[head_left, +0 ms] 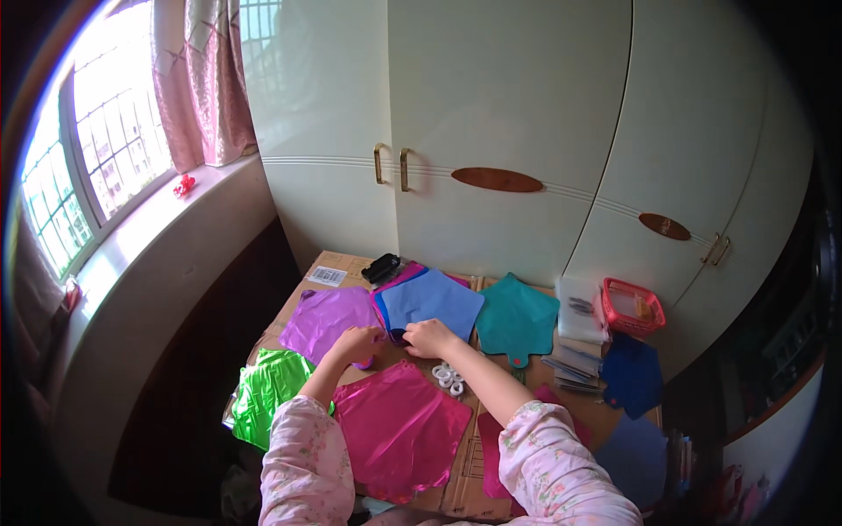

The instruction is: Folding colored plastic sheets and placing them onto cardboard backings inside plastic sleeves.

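My left hand (pixel 358 344) is closed by the lower right edge of a shiny purple sheet (pixel 326 317). A small purple thing (pixel 364 362) shows just under its fingers. Close beside it, my right hand (pixel 427 338) is closed at the lower edge of a stack of many-sided sheets with a light blue sheet (pixel 434 302) on top. A dark bit shows by its fingertips. What either hand grips is hidden. Nearer to me lies a creased, shiny magenta sheet (pixel 403 427). Several white rings (pixel 449 380) sit in a cluster below my right wrist.
Cardboard (pixel 469 491) covers the table. A shiny green sheet (pixel 270 394) lies left, a teal sheet (pixel 517 316) right. Further right are clear plastic bags (pixel 579 294), card stacks (pixel 574 366), a red basket (pixel 633 326) and a dark blue sheet (pixel 633 373). White cabinets (pixel 509 105) stand behind.
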The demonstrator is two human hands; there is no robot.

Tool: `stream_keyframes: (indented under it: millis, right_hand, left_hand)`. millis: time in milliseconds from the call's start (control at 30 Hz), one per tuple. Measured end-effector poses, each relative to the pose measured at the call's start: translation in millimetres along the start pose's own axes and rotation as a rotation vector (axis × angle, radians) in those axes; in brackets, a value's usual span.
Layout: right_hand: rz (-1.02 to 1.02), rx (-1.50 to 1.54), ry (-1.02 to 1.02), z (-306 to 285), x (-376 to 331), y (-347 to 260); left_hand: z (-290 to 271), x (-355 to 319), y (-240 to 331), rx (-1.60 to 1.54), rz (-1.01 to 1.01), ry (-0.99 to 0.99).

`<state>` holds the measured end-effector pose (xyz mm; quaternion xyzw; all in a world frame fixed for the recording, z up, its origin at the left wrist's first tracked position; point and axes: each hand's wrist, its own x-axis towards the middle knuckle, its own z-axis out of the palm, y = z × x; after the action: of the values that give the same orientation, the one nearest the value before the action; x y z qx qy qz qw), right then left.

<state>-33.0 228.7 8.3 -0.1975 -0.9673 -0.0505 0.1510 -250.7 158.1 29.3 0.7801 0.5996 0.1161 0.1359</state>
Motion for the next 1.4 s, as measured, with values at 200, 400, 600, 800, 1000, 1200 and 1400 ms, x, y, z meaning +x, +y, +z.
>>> stream_keyframes:
  millis: [200, 400, 600, 800, 1000, 1200, 1400]
  right_hand:
    - [0.323, 0.136, 0.030, 12.7, 0.9, 0.0]
    - [0.642, 0.412, 0.007, -1.0, 5.2, -1.1]
    - [0.736, 0.577, 0.047, -1.7, 3.7, 7.0]
    - [0.776, 0.831, 0.240, 20.5, 5.2, 30.0]
    - [1.059, 1.218, 0.717, 1.5, -23.5, 101.6]
    - [1.016, 0.868, 1.263, -88.6, -53.3, 137.9]
    - [0.740, 0.136, 1.137, -169.1, -44.1, 96.9]
  left_hand:
    - [15.5, 9.8, -6.1, 0.022, 0.094, 0.124]
    - [22.4, 13.8, -2.8, 0.006, 0.166, 0.314]
    - [28.8, 20.6, 10.5, 0.080, 0.166, 0.285]
    - [41.9, 45.3, -9.3, 0.144, 0.132, 0.136]
    - [26.1, 49.1, 17.2, 0.298, 0.013, 0.017]
    - [27.3, 45.6, 13.2, 0.277, -0.007, 0.022]
    - [27.3, 40.5, 5.3, 0.209, 0.019, 0.070]
